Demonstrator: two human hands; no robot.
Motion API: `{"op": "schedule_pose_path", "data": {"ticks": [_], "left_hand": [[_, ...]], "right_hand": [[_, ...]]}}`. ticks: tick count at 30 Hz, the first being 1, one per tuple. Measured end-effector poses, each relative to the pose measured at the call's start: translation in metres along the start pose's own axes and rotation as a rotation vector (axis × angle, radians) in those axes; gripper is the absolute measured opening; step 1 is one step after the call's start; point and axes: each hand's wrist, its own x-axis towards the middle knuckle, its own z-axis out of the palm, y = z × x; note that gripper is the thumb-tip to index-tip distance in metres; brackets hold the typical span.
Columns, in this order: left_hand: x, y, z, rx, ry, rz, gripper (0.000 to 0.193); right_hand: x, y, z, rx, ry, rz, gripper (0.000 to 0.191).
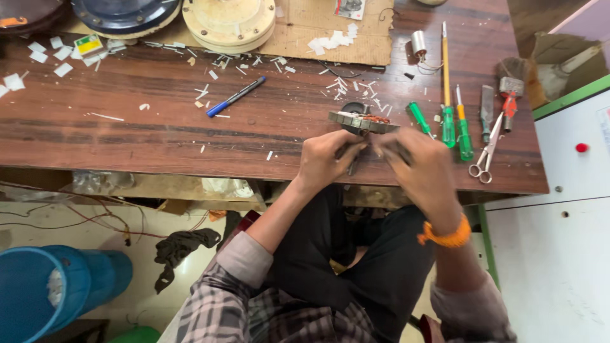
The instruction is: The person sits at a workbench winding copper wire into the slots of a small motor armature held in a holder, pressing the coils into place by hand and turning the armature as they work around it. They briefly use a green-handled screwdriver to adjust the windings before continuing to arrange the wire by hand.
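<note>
A round metal motor stator (360, 121) with copper windings is held tilted above the front edge of the wooden workbench (146, 127). My left hand (325, 159) grips its near underside, fingers curled. My right hand (420, 170), blurred, closes on its right side and wears an orange thread band at the wrist. What lies between the two hands under the stator is hidden.
Right of the hands lie green-handled screwdrivers (448, 121), a scissors (486, 155), a file and a brush. A blue pen (235, 97) and white scraps lie on the bench. Round fan housings (229, 22) stand at the back. A blue bucket (44, 292) sits on the floor.
</note>
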Motion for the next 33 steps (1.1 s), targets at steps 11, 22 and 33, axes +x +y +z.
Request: {"op": "schedule_pose_path", "data": {"ticks": [11, 22, 33], "left_hand": [[-0.001, -0.005, 0.026, -0.320, 0.152, -0.547, 0.016], [0.031, 0.013, -0.016, 0.378, -0.062, 0.347, 0.066], [0.046, -0.024, -0.019, 0.216, -0.306, 0.260, 0.087]], "right_hand": [[0.072, 0.049, 0.023, -0.004, -0.126, 0.283, 0.015], [0.040, 0.089, 0.011, 0.152, -0.040, 0.446, 0.022], [0.016, 0.022, -0.011, 0.178, -0.095, 0.455, 0.014]]}}
